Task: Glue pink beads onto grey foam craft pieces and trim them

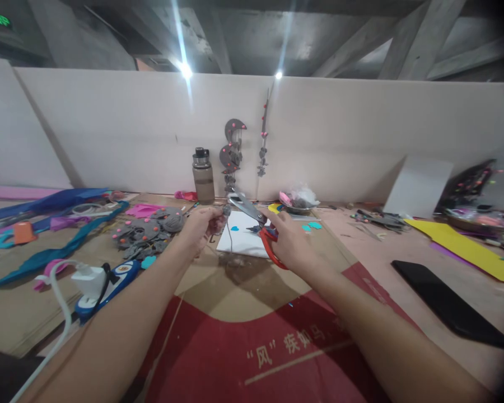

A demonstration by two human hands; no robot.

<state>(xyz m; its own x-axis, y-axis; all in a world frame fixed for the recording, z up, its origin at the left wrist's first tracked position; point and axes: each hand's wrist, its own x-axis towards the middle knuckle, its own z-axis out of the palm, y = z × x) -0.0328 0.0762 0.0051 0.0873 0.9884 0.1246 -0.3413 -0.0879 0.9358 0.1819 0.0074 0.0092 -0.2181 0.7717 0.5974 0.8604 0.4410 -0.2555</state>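
Observation:
My left hand [202,228] is closed, pinching a small grey piece [226,210] from which a grey cord [230,238] hangs down. My right hand [286,238] grips orange-handled scissors [272,246]. Their blades [244,205] are apart and point up and to the left, close to the grey piece. Beneath both hands lies a white sheet [246,245] with a small blue shape [234,228] on it. Light turquoise cut pieces [315,225] rest right of my right hand.
A bottle [204,179] and a dish of fluffy material [299,202] stand by the back wall. Grey decorations [148,230] and a power strip [109,288] lie left. Right are a black phone [449,302] and a yellow sheet [466,249]. Grey ornaments [234,140] hang on the wall.

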